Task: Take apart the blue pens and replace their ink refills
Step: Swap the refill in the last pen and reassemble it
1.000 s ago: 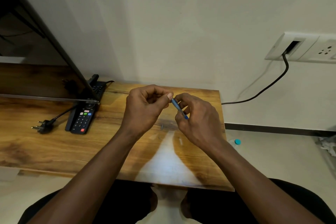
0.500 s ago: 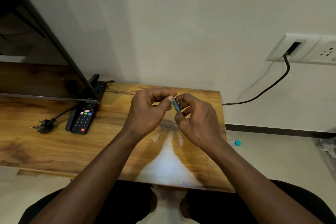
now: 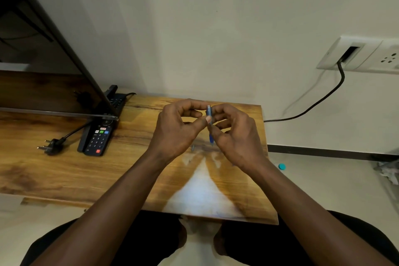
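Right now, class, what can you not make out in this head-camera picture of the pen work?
Head view throughout.
- Blue pen: mid-barrel hidden by the left hand's thumb and the right hand's fingers; refill unseen.
- Small bits on the wooden table: too small and blurred to name.
- Remote control: far end hidden under the television's edge.
- Wall socket plate: cut off by the right edge.
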{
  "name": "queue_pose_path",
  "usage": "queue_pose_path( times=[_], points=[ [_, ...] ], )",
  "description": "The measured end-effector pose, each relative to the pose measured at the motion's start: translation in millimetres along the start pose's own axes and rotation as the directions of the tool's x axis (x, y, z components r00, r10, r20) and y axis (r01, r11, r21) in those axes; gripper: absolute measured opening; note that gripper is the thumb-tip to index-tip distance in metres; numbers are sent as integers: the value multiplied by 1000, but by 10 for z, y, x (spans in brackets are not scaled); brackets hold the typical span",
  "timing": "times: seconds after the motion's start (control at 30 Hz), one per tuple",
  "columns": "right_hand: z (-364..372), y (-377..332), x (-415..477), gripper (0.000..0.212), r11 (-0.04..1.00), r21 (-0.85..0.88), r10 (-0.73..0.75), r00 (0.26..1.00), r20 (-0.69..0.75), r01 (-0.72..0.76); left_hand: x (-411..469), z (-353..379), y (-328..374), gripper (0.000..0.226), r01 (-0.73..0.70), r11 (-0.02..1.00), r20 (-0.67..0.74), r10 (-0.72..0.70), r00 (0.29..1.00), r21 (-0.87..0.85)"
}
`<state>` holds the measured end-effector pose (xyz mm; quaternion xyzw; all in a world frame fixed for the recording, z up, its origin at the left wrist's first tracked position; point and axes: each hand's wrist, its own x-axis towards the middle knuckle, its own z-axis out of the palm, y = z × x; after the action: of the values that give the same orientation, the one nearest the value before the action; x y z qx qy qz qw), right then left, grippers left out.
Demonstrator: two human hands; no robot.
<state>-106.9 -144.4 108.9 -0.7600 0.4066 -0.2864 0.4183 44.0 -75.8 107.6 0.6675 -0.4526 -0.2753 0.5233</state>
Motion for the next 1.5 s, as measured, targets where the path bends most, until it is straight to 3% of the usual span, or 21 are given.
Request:
queue_pose_path(
  times=[0.2, 0.33, 0.6, 0.9, 1.03, 1.27, 1.5],
  points=[
    [-83, -28, 10, 24, 996, 83, 16, 1000, 11, -16, -17, 33, 53, 17, -16, 996, -17, 14, 1000, -82],
    [-280, -55, 35, 30, 994, 79, 64, 989, 134, -75, -30, 41, 61, 14, 22, 983, -45, -30, 999, -184],
    [-555, 17, 122, 16, 974, -164, 166, 984, 60, -154, -71, -19, 100, 15, 69, 974, -50, -82, 995, -218],
    [-233, 220, 25, 21, 832, -553, 217, 942, 257, -41, -99, -70, 101, 15, 106, 975, -18, -112, 994, -194],
    [-155, 303, -42, 23, 736, -676, 234, 933, 273, 13, -112, 14, 14, 13, 117, 986, -14, -120, 993, -115],
    [-112, 392, -131, 25, 520, -850, 261, 933, 248, 81, -70, 267, -271, 12, 253, 952, 45, -264, 964, 172],
    [-122, 499, -134, 21, 520, -850, 238, 940, 243, 88, -68, 453, -391, 20, 217, 854, 82, -287, 954, 473]
  ],
)
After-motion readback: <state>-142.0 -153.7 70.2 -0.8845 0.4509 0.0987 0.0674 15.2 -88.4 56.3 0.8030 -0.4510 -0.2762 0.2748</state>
